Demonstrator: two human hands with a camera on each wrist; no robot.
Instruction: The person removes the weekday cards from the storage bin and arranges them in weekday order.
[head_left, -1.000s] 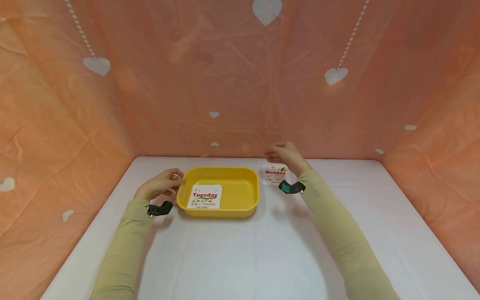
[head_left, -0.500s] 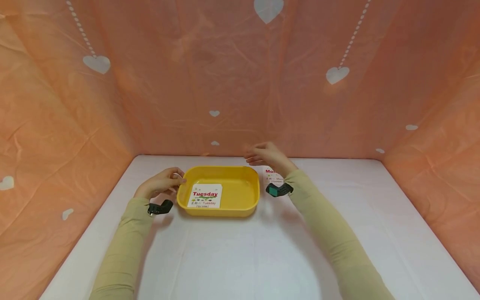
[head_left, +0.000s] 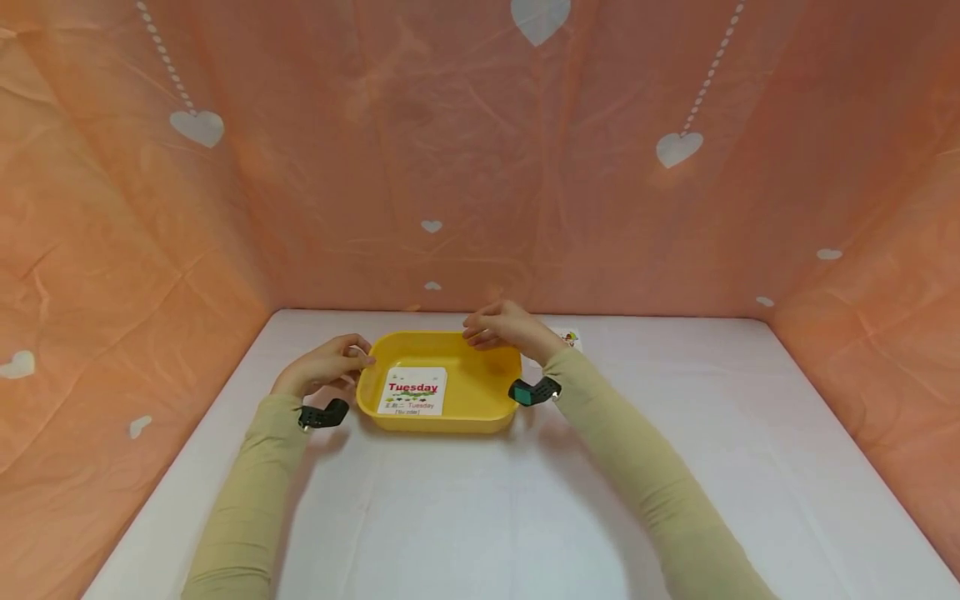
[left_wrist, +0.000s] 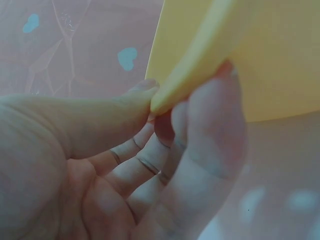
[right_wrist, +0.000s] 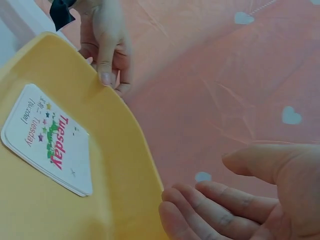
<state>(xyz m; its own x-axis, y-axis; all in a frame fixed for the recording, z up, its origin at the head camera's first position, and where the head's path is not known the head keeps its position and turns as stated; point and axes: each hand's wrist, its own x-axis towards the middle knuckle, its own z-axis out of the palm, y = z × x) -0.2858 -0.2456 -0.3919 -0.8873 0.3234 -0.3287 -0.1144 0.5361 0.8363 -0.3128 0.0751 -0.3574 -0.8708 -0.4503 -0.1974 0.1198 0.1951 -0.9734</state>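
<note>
A yellow plastic tray (head_left: 480, 392) stands on the white tabletop. In its left part lies a small stack of white cards (right_wrist: 55, 140), the top one printed "Tuesday". My left hand (head_left: 322, 367) pinches the tray's left rim between thumb and fingers, plain in the left wrist view. Over the far right rim is my right hand (head_left: 513, 327), its fingers loosely extended and the thumb apart. In the right wrist view its fingertips (right_wrist: 172, 207) are at the rim; whether they touch cannot be told. Nothing is between thumb and fingers.
Behind the right wrist, another white card (head_left: 572, 338) lies on the table, mostly hidden. The white table (head_left: 420, 517) ends at an orange cloth backdrop (head_left: 480, 167) with white hearts, which also hangs along both sides.
My right hand has moved left and lower, from above the "Monday" card to the tray's far right rim. That card is now mostly covered by the wrist. My left hand stays on the tray.
</note>
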